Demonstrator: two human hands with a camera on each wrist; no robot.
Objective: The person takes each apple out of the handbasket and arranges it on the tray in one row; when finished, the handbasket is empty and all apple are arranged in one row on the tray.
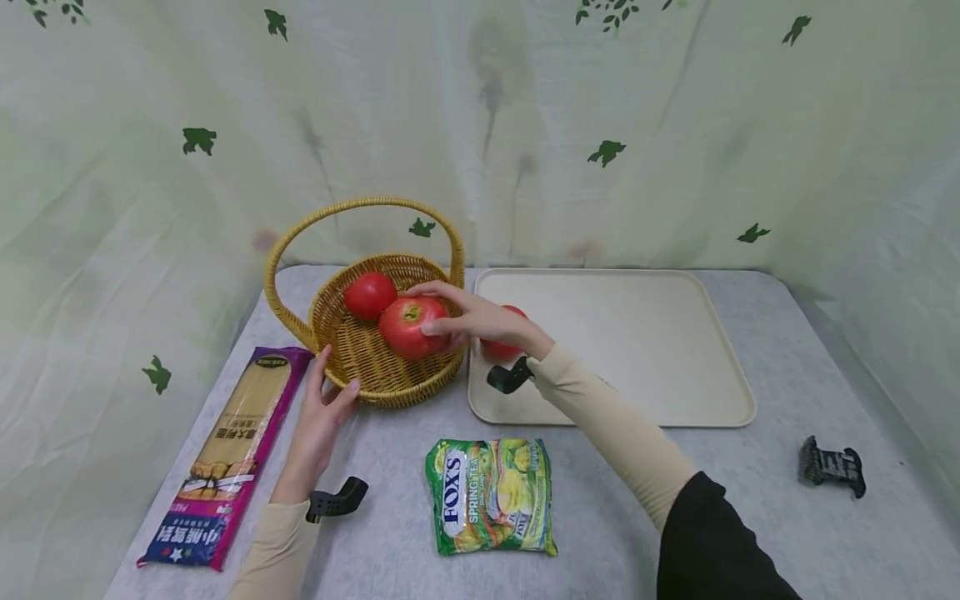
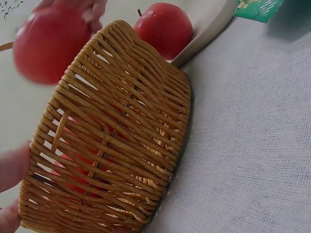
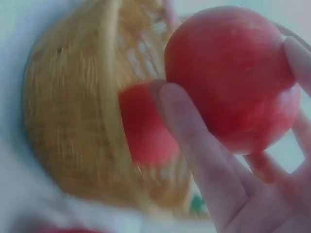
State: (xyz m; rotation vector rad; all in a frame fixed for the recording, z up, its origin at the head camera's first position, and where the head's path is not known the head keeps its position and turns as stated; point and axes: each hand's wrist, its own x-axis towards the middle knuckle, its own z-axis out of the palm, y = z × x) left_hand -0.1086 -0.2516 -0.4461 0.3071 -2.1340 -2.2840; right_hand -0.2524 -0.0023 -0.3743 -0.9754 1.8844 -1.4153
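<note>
A red apple (image 1: 408, 329) is gripped by my right hand (image 1: 480, 321) over the right side of a woven basket (image 1: 382, 392). In the right wrist view, fingers and thumb curl round that apple (image 3: 233, 77). Inside the basket lies another red apple (image 1: 370, 296). My left hand (image 1: 322, 417) holds the basket's near-left rim, with thumb and fingers at its edge. A third apple (image 2: 164, 30) sits just right of the basket, on the left end of a cream tray (image 1: 615, 350); my right wrist partly hides it in the head view.
A purple pasta packet (image 1: 232, 450) lies left of the basket. A green Fox's candy bag (image 1: 491, 497) rests at the front of the table, and a small black device (image 1: 831, 467) at the far right. The basket's tall handle (image 1: 367, 202) arches over its back.
</note>
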